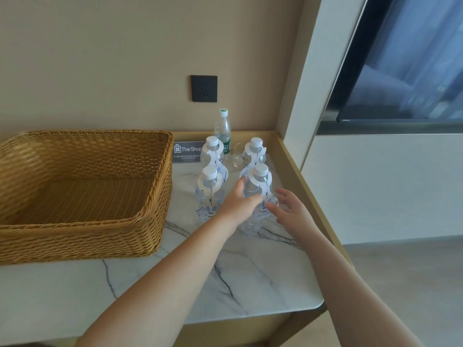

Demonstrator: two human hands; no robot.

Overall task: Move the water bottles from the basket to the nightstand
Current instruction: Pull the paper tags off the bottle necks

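Wicker basket (82, 191) sitting at desk (250, 271) left edge; left hand (240, 204) gripping front-right bottle (258, 196); right hand (290, 211) hovering beside, fingers spread.

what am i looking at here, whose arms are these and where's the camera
There is no machine here. The single picture comes from a camera worn on a person's head, looking down at their own arms. On the marble nightstand sit an empty wicker basket, four white-capped water bottles, a green-capped bottle, a glass and a small sign. The left hand has a grip on the nearest bottle. The right hand is open beside that bottle, holding nothing.
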